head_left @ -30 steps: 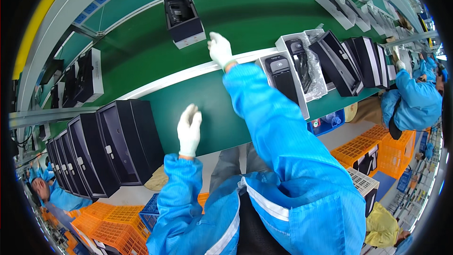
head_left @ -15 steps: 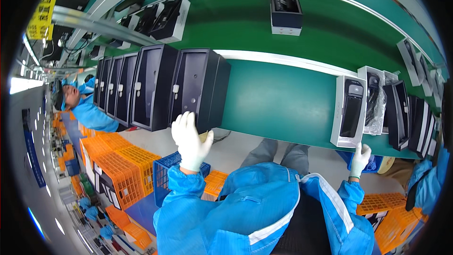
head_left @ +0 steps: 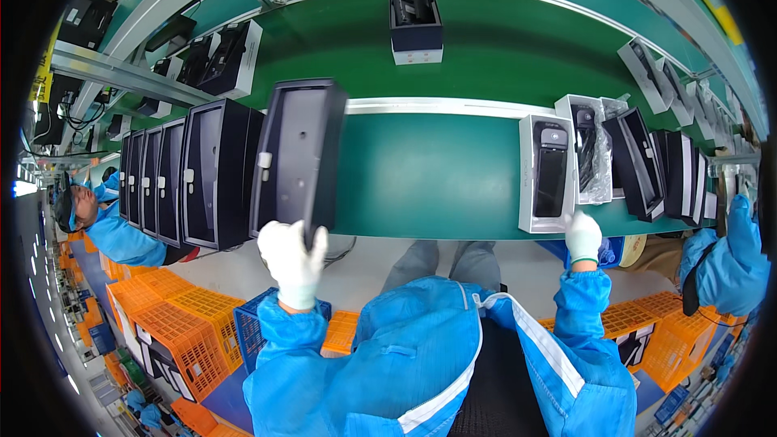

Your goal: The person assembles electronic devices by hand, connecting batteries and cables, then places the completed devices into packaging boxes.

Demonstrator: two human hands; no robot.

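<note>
My left hand (head_left: 291,257), in a white glove, is closed round the near end of a dark open box half (head_left: 295,154). This box half stands tilted, its grey lining facing left and a white tab on its left edge. My right hand (head_left: 583,236), also gloved, is at the near right corner of a white box (head_left: 528,174); its fingers are curled, and I cannot make out what they hold. Inside the white box lies a black handheld device (head_left: 552,182) with a screen. Next to it, another white box (head_left: 584,105) holds a similar device and clear plastic wrapping (head_left: 597,178).
More dark box halves (head_left: 214,170) line up at the left, others (head_left: 639,166) at the right. Beyond the ledge (head_left: 437,105), a boxed device (head_left: 415,24) sits on the green surface. Orange crates (head_left: 194,340) stand below left. Co-workers are at both sides.
My left hand has gone from spread fingers to a grip on the nearest dark box half, which has moved away from the row. My right fingers have curled. The whole view has shifted.
</note>
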